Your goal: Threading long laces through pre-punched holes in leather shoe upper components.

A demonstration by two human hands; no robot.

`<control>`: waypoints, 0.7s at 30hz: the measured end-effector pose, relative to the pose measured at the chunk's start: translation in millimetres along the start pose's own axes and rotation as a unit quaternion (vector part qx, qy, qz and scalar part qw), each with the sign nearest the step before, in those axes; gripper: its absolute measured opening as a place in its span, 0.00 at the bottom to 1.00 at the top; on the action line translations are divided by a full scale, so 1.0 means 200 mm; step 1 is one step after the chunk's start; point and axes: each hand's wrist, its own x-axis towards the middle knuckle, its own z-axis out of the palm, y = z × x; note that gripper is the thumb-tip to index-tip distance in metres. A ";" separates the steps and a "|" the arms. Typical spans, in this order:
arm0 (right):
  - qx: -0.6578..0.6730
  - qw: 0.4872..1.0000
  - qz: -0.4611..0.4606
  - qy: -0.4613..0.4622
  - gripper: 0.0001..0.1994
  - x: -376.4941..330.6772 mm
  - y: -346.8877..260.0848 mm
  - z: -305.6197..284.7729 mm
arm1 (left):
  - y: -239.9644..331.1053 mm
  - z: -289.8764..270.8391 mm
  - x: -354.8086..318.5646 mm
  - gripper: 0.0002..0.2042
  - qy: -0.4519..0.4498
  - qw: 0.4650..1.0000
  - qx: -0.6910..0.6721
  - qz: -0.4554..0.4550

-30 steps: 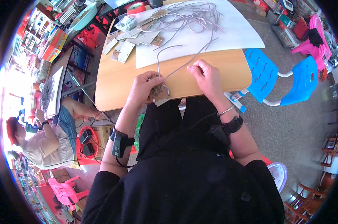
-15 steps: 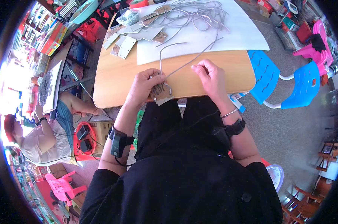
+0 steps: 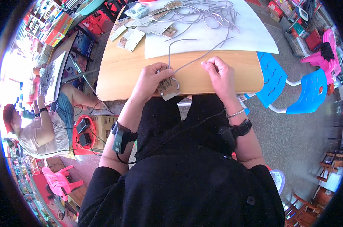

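Observation:
At the table's near edge my left hand [image 3: 149, 81] is closed, thumb and fingers pinching a small brown board [image 3: 167, 89] with white pegs at its corners. A grey cord [image 3: 169, 55] comes up from under the fingers, and a short curved piece of it lies on the board's face. A longer stretch of cord [image 3: 201, 56] slants away to the upper right. My right hand [image 3: 221, 77] is held to the right of the board, apart from it, with thumb and forefinger pressed together. Anything in that pinch is too small to make out.
A tangle of grey cord [image 3: 211, 15] lies on a white sheet [image 3: 251, 38] on the wooden table [image 3: 118, 79]. Several flat boards [image 3: 134, 39] and a bag of small parts [image 3: 137, 10] sit far left. A blue chair [image 3: 309, 92] stands right; a person [image 3: 39, 130] sits left.
The view has shifted slightly, so the table and its things sit a little to the right. The board in my left hand is tilted slightly differently. My right hand keeps its pinch.

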 end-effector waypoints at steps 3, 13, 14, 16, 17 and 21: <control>-0.013 1.000 0.006 -0.004 0.12 0.00 0.00 0.00 | 0.00 0.00 0.00 0.08 0.002 1.000 -0.009 0.003; -0.025 1.000 0.007 -0.002 0.12 0.00 0.00 0.00 | 0.02 0.01 -0.01 0.09 0.005 1.000 0.001 -0.011; -0.025 1.000 0.006 -0.003 0.12 0.00 0.00 0.00 | 0.01 0.01 -0.01 0.09 0.004 1.000 -0.012 -0.005; -0.025 1.000 0.009 -0.005 0.12 0.00 -0.01 0.00 | -0.01 0.00 0.01 0.09 -0.001 1.000 -0.021 0.004; -0.026 1.000 0.009 -0.007 0.12 0.00 0.00 0.00 | -0.02 0.00 0.01 0.09 -0.006 1.000 -0.028 0.013; -0.025 1.000 -0.003 -0.005 0.12 0.00 -0.01 0.00 | 0.01 0.00 -0.01 0.09 0.004 1.000 -0.011 -0.012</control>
